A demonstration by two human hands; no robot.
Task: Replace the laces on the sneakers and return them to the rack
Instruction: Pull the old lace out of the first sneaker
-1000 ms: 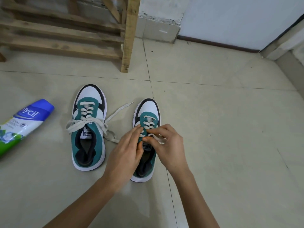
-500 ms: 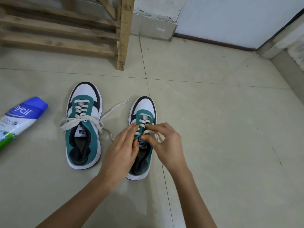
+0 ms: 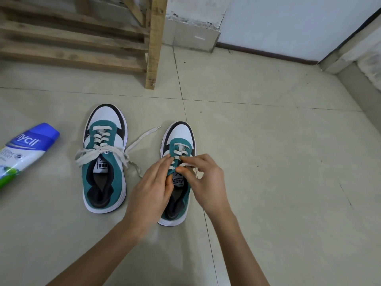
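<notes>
Tile floor (image 3: 268, 162), sneaker (image 3: 179, 135), right hand (image 3: 207, 181) pinching lace (image 3: 176, 152)

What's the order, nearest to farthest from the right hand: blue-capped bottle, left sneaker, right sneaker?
1. The right sneaker: under the right hand, touching it.
2. The left sneaker: beside it, leftward.
3. The blue-capped bottle: far left edge.

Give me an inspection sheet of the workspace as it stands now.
Surface: pale tiled floor, both sneakers standing on it.
Job's things: left sneaker laced, ends lying loose; right sneaker laced at the front, its lace in hand.
Clutter: blue-capped bottle lying on its side, far left.
Grippers: left hand pinches the right sneaker's eyelet flap; right hand pinches the lace.
Cables: nothing seen.
Surroundings: wooden rack behind the sneakers; white wall beyond.
</notes>
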